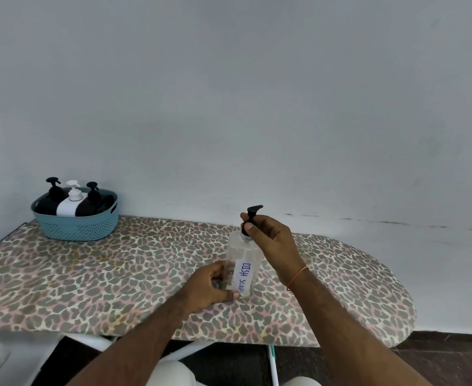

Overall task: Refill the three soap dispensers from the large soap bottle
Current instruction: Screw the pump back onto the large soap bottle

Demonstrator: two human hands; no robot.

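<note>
Both forearms rise from the bottom edge toward the frame's centre, over a leopard-print ironing board (90, 274). At centre stands a clear bottle (241, 263) with a handwritten "DISH SOAP" label, nearly empty by the look of it.

Judging from the pose, the step is unscrewing the pump (253, 218) to open the bottle. To do it well, the base should stay pressed to the board while only the collar turns; then the pump should lift straight up so its tube clears the neck without dripping or tipping the light bottle.

Left hand (209, 288) grips the bottle's lower body, fingers curled round its left side, thumb across the front near the base. Right hand (268, 235) pinches the black collar narrowly between thumb and fingertips, just above the neck.

In the left-centre of the frame, a blue basket (76, 227) holds three pump bottles (73, 200), two black and one white, well apart from the hands.
</note>
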